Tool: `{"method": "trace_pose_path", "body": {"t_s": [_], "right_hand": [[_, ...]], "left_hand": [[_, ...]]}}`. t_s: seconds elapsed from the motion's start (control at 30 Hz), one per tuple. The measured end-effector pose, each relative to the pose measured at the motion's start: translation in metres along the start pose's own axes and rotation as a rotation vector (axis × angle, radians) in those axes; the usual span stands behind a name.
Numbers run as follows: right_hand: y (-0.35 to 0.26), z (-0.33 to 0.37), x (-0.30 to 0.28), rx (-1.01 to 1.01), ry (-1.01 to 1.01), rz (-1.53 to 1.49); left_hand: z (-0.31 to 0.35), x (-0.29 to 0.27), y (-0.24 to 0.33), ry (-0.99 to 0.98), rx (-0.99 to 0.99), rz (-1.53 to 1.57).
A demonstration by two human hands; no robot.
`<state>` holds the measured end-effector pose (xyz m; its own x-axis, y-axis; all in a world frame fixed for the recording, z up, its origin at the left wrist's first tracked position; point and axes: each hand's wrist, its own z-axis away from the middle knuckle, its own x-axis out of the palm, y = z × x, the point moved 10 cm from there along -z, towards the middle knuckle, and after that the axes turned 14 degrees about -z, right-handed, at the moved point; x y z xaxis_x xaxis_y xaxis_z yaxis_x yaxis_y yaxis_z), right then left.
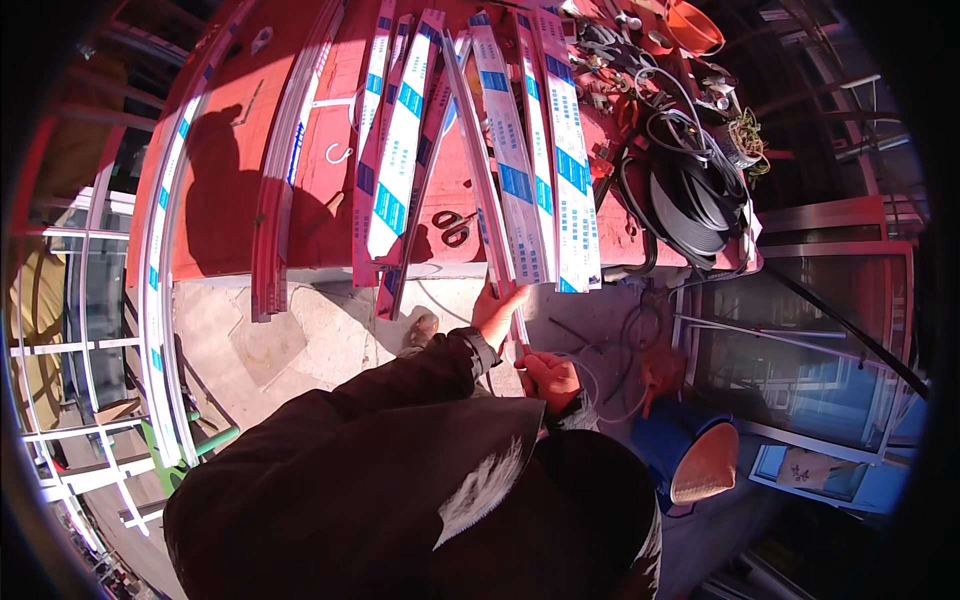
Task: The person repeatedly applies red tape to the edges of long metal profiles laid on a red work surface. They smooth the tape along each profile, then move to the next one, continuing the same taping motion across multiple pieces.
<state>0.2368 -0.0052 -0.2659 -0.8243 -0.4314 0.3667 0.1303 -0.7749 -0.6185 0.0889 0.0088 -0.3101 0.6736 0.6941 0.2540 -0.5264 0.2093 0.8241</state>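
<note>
My left hand [495,315] is wrapped round the near end of a long, narrow profile [480,170], just off the front edge of the red table [330,235]. That profile runs away from me across the table. Closer to my body, my right hand [550,376] is closed with its fingers pinched on a thin pale strip [519,328] that shows between the two hands. Whether the strip is part of the profile, I cannot tell. Several film-wrapped profiles [400,150] in white and blue lie on both sides. Dark-handled scissors [452,230] rest on the table between them.
Coiled black rubber strip [690,205], cables and an orange bowl [692,27] crowd the table's right side. A blue bucket [668,445] stands on the floor to my right, near a framed glass panel [800,340]. More long profiles [160,270] overhang the table at left.
</note>
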Motion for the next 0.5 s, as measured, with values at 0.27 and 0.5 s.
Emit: {"method": "trace_pose_path", "body": {"t_s": [0.27, 0.5], "right_hand": [[0.024, 0.04, -0.033, 0.04, 0.11, 0.072], [-0.013, 0.032, 0.014, 0.1, -0.163, -0.032]], "left_hand": [[-0.009, -0.003, -0.006, 0.011, -0.025, -0.021], [0.002, 0.002, 0.0, -0.039, -0.041, 0.058]]}}
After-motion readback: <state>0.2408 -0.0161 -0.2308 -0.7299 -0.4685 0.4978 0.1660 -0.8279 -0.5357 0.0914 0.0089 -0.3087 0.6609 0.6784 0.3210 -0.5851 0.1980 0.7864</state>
